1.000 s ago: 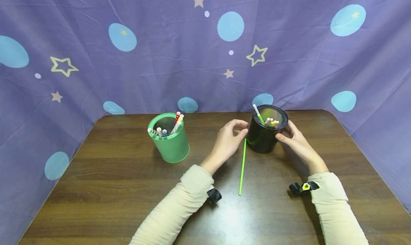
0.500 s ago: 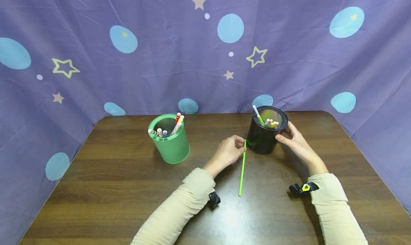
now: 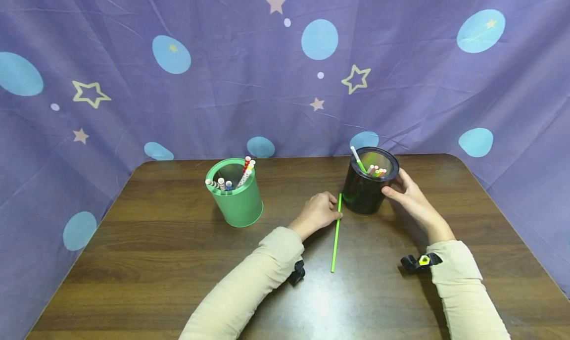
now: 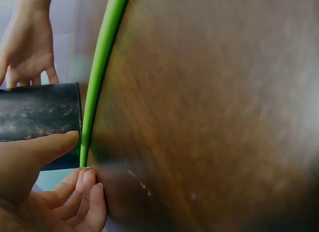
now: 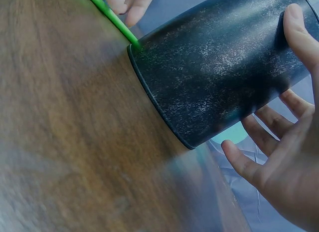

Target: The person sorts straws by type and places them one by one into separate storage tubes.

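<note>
A thin, plain green straw (image 3: pixel 336 241) lies lengthwise on the table, its far end beside the base of a black cylindrical holder (image 3: pixel 365 196). My left hand (image 3: pixel 316 212) is at the straw's far half, thumb tip against its side. In the left wrist view the fingertips (image 4: pixel 88 177) touch the straw's end, with a gap between thumb and fingers. My right hand (image 3: pixel 411 196) holds the black holder from the right, thumb (image 5: pixel 299 32) pressed on its wall and fingers round the far side. Several straws, one leaning with a white end (image 3: pixel 355 153), stand inside the holder.
A green cylindrical holder (image 3: pixel 240 209) with several patterned straws (image 3: pixel 245 176) stands to the left. The brown wooden table (image 3: pixel 156 261) ends at a purple curtain (image 3: pixel 209 107) behind. Black wrist cameras hang under both sleeves.
My left hand has come down from beside the black holder to the straw and slid slightly nearer along it. The right hand and both holders keep their places.
</note>
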The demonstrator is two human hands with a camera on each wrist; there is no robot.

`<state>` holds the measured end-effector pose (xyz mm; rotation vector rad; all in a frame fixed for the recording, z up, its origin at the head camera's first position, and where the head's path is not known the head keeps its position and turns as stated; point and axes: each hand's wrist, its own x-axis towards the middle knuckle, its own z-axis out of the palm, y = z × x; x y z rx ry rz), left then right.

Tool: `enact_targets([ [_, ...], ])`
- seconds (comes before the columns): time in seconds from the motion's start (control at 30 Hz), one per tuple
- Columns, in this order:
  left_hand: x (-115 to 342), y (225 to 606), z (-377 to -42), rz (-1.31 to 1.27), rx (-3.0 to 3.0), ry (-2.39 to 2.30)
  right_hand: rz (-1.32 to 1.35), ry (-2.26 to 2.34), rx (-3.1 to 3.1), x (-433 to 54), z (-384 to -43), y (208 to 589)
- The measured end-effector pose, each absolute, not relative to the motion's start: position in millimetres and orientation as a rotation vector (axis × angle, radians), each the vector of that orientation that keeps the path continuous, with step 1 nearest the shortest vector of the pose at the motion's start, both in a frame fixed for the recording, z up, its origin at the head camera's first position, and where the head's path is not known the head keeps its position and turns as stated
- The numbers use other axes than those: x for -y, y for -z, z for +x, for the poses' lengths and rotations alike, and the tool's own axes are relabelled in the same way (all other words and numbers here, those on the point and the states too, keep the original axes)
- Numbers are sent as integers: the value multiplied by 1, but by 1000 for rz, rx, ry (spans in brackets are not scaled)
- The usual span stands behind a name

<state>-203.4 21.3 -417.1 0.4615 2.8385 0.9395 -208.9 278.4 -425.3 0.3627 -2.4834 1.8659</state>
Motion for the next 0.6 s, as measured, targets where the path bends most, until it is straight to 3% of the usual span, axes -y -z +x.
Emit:
enact_targets([
  [0.6,-22,411,-206,452,-2909,-799,367,-1863,2474,-278,-208,425],
])
